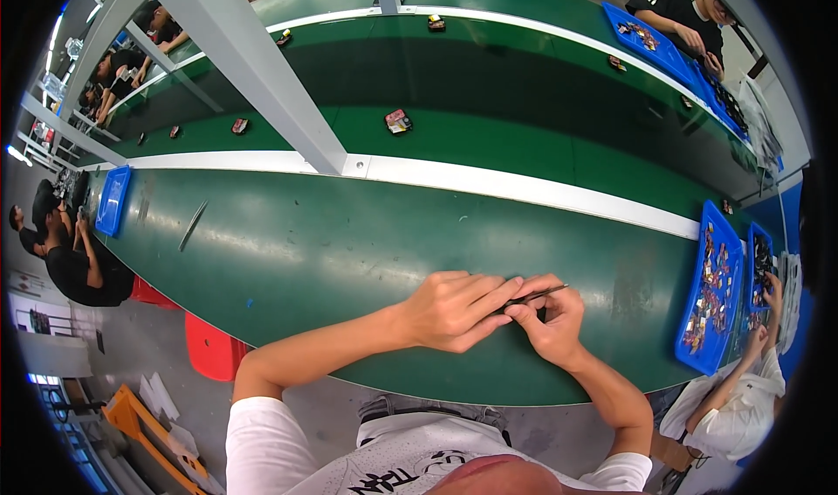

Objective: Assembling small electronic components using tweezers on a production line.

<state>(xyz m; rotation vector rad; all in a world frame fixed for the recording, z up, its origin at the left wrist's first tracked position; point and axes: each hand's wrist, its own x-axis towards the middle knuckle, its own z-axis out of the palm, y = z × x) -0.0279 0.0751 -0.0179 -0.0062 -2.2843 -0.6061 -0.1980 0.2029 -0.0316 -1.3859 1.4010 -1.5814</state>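
My left hand (461, 310) and my right hand (552, 318) meet above the green bench, their fingertips almost touching. Between the thumb and fingers of my right hand lies a thin dark tool (548, 292), slim like tweezers, its end sticking out to the right. My left hand is closed, fingers pressed together around something small and dark that they mostly hide. On the bench to the left lies a slim silver tool (193, 225) that looks like tweezers.
A blue tray (683, 355) of small colourful parts stands at the right, beside another person's hands. A smaller blue tray (113, 200) sits far left. Beyond a white rail (489, 194), a green conveyor belt carries small red-and-black parts (398, 121). A grey post (253, 67) rises there.
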